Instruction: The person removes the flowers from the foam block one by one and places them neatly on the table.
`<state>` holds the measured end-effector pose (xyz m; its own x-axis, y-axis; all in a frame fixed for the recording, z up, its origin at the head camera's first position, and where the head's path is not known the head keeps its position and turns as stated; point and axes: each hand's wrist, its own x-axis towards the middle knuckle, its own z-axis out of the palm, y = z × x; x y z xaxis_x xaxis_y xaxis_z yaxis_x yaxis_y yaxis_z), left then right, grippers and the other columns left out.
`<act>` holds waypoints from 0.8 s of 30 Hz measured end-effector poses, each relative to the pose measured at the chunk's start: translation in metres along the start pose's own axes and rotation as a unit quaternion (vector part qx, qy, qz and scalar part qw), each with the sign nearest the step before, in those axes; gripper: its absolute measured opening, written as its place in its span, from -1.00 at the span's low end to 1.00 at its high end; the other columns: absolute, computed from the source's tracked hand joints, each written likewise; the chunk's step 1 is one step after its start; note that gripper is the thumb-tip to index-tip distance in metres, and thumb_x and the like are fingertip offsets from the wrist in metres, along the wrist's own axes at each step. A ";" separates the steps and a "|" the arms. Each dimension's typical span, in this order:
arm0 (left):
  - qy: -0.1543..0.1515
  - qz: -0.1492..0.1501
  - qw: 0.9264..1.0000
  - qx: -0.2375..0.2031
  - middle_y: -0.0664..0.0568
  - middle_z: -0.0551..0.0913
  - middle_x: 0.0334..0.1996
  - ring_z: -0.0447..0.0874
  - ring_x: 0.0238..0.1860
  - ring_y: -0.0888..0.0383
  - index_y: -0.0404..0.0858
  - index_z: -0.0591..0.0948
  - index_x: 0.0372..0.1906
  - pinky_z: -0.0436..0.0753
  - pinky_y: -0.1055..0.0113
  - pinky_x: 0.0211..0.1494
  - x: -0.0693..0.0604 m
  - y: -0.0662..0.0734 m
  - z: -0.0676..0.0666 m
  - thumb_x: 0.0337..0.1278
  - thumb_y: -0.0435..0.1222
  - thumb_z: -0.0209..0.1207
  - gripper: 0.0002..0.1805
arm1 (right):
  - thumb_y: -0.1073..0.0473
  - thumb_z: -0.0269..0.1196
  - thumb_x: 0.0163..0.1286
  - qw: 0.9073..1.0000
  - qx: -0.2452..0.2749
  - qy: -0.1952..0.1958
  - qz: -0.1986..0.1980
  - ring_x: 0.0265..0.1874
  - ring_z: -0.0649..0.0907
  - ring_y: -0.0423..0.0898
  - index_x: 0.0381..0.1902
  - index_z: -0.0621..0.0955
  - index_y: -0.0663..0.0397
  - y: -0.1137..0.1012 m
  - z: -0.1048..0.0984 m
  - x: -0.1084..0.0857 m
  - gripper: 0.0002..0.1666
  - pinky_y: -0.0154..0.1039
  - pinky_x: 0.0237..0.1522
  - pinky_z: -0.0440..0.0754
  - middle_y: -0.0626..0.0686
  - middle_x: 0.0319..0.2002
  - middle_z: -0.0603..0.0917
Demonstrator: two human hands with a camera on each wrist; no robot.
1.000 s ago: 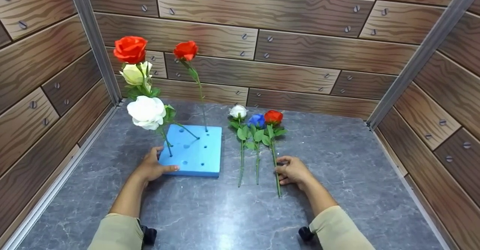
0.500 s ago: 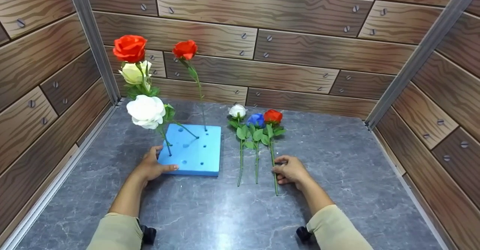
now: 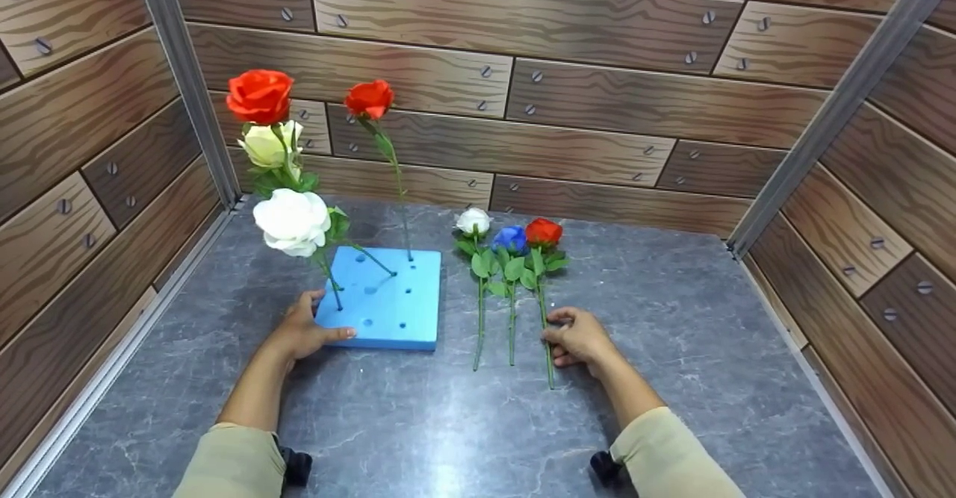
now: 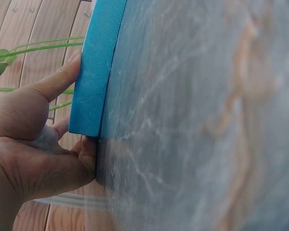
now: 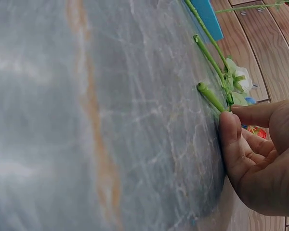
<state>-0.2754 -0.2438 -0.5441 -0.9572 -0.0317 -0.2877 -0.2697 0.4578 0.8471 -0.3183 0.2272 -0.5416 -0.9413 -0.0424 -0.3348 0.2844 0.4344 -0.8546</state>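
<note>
The left hand (image 3: 302, 331) grips the near left corner of a blue foam block (image 3: 385, 304), thumb along its front edge; the left wrist view shows the fingers at the block's side (image 4: 94, 77). Two red roses (image 3: 259, 97), a yellow rose (image 3: 267, 145) and a large white rose (image 3: 292, 223) rise from holes in the block. On the tabletop to its right lie a small white rose (image 3: 473, 221), a blue rose (image 3: 511, 239) and a red rose (image 3: 544, 231). The right hand (image 3: 582, 340) pinches the lying red rose's stem (image 5: 211, 97) between thumb and fingers.
The grey marbled tabletop (image 3: 463, 423) is enclosed by wood-patterned walls (image 3: 582, 132) at the back and both sides. Metal corner posts (image 3: 814, 121) stand at the back left and back right. Several holes in the block hold no stem.
The lower part of the lying red rose's stem has shifted slightly left with the right hand. The left hand stays on the block.
</note>
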 end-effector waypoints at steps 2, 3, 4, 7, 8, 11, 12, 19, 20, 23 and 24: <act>0.000 0.000 1.000 0.000 -0.57 -0.04 0.66 -0.08 0.70 -0.51 -0.40 -0.03 0.71 0.08 -0.34 0.76 0.000 0.000 0.000 0.23 -0.11 0.55 0.23 | 0.27 0.33 0.49 1.000 0.007 0.001 0.001 -0.60 0.61 -0.20 0.34 0.55 0.29 -0.002 0.001 0.000 -0.48 -0.31 -0.56 0.72 0.00 -0.37 0.64; 0.000 0.000 1.000 0.000 -0.57 -0.04 0.67 -0.08 0.71 -0.51 -0.40 -0.03 0.71 0.08 -0.34 0.76 -0.001 0.000 0.000 0.23 -0.11 0.55 0.23 | 0.26 0.32 0.51 1.000 0.008 0.005 -0.001 -0.60 0.60 -0.20 0.34 0.56 0.28 -0.003 0.001 0.001 -0.50 -0.32 -0.57 0.70 0.00 -0.37 0.64; 0.001 0.000 1.000 0.000 -0.57 -0.04 0.67 -0.09 0.71 -0.51 -0.40 -0.03 0.71 0.08 -0.34 0.76 -0.001 0.000 -0.001 0.23 -0.11 0.55 0.23 | 0.24 0.30 0.52 1.000 0.008 0.011 -0.004 -0.60 0.59 -0.20 0.33 0.57 0.27 -0.004 0.002 0.001 -0.52 -0.33 -0.59 0.67 0.00 -0.37 0.64; 0.002 0.000 1.000 0.000 -0.56 -0.06 0.67 -0.10 0.71 -0.51 -0.39 -0.03 0.71 0.07 -0.34 0.76 -0.001 -0.001 -0.001 0.22 -0.11 0.55 0.23 | 0.22 0.24 0.58 0.999 0.005 0.031 -0.021 -0.61 0.54 -0.20 0.29 0.59 0.28 -0.006 0.005 0.001 -0.59 -0.38 -0.63 0.53 0.01 -0.40 0.63; 0.002 0.002 1.000 0.000 -0.56 -0.06 0.67 -0.10 0.71 -0.50 -0.39 -0.03 0.71 0.07 -0.34 0.76 -0.002 -0.001 -0.001 0.22 -0.11 0.55 0.23 | 0.23 0.24 0.58 0.999 0.006 0.039 -0.027 -0.61 0.53 -0.20 0.28 0.60 0.28 -0.007 0.006 0.001 -0.60 -0.38 -0.63 0.48 0.00 -0.40 0.62; 0.004 0.005 1.000 -0.001 -0.58 -0.04 0.67 -0.08 0.71 -0.51 -0.40 -0.03 0.71 0.08 -0.35 0.75 -0.002 -0.001 -0.001 0.21 -0.12 0.56 0.24 | 0.23 0.25 0.57 0.997 0.004 0.058 -0.043 -0.62 0.49 -0.21 0.28 0.61 0.28 -0.012 0.011 0.001 -0.60 -0.39 -0.61 0.38 -0.01 -0.38 0.57; 0.005 0.006 1.000 -0.002 -0.58 -0.03 0.66 -0.07 0.70 -0.52 -0.40 -0.02 0.71 0.09 -0.35 0.75 -0.002 -0.001 -0.001 0.20 -0.12 0.56 0.24 | 0.24 0.26 0.56 0.997 0.003 0.063 -0.049 -0.61 0.48 -0.21 0.28 0.62 0.28 -0.014 0.013 0.001 -0.59 -0.38 -0.59 0.37 -0.02 -0.38 0.55; 0.007 0.007 1.000 -0.002 -0.58 -0.05 0.67 -0.10 0.71 -0.53 -0.40 -0.01 0.70 0.08 -0.36 0.75 -0.001 -0.001 0.000 0.19 -0.11 0.58 0.25 | 0.25 0.28 0.52 0.991 -0.030 0.083 -0.099 -0.40 0.52 -0.18 0.24 0.68 0.26 -0.028 0.029 0.002 -0.60 -0.32 -0.35 0.46 -0.02 -0.31 0.58; 0.006 0.007 1.000 -0.001 -0.58 -0.05 0.67 -0.10 0.71 -0.53 -0.40 -0.01 0.70 0.08 -0.36 0.75 -0.002 0.000 0.000 0.18 -0.11 0.58 0.25 | 0.26 0.29 0.51 0.990 -0.029 0.083 -0.109 -0.37 0.52 -0.17 0.23 0.69 0.26 -0.030 0.032 0.002 -0.61 -0.31 -0.31 0.47 0.00 -0.29 0.59; 0.007 0.008 1.000 -0.002 -0.59 -0.05 0.66 -0.08 0.70 -0.53 -0.40 -0.01 0.70 0.08 -0.36 0.75 -0.002 0.000 0.001 0.18 -0.11 0.58 0.24 | 0.29 0.31 0.47 0.987 -0.024 0.073 -0.139 -0.32 0.55 -0.16 0.20 0.69 0.29 -0.034 0.042 0.005 -0.62 -0.32 -0.27 0.49 0.06 -0.24 0.66; 0.008 0.008 1.000 -0.002 -0.59 -0.04 0.66 -0.08 0.70 -0.53 -0.39 0.00 0.70 0.08 -0.36 0.75 -0.002 0.000 0.001 0.18 -0.11 0.58 0.24 | 0.30 0.33 0.46 0.986 -0.022 0.071 -0.149 -0.31 0.55 -0.16 0.18 0.69 0.31 -0.035 0.046 0.005 -0.63 -0.32 -0.27 0.50 0.07 -0.23 0.67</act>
<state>-0.2739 -0.2430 -0.5440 -0.9627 -0.0388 -0.2678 -0.2557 0.4543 0.8534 -0.3247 0.1702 -0.5319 -0.9987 -0.0497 -0.0106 -0.0135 0.4610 -0.8873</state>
